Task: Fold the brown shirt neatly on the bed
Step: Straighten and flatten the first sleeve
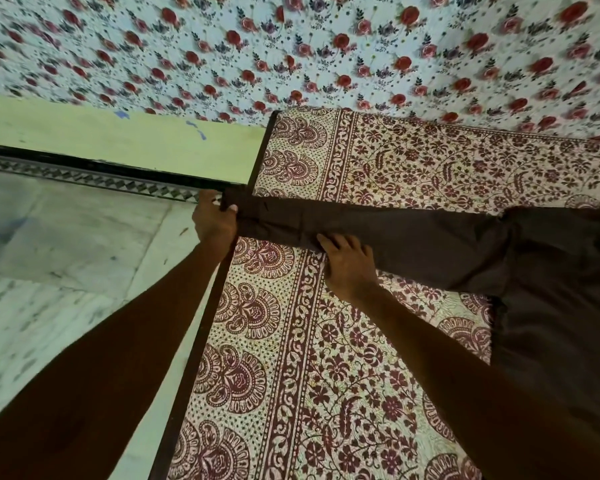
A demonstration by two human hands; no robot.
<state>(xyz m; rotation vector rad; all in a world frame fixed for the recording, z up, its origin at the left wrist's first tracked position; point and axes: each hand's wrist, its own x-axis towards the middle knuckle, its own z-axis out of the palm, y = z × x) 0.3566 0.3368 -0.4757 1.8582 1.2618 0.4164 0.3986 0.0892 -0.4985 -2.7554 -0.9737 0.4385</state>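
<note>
Folding looks barely begun. The matte dark-brown woven shirt (555, 278) lies smooth on the bed (361, 375), which is covered in cream-and-maroon block-printed cotton, with its body toward the bed's right side and one long sleeve (413, 237) stretched flat to the left edge. The left hand (215, 220) pinches the cuff there and the right hand (349, 268) curls over the sleeve's near edge, so every fold seems still to do.

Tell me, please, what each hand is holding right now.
Left hand: closed, gripping the cuff end of the brown shirt's sleeve.
Right hand: closed, fingers curled over the sleeve's lower edge.
</note>
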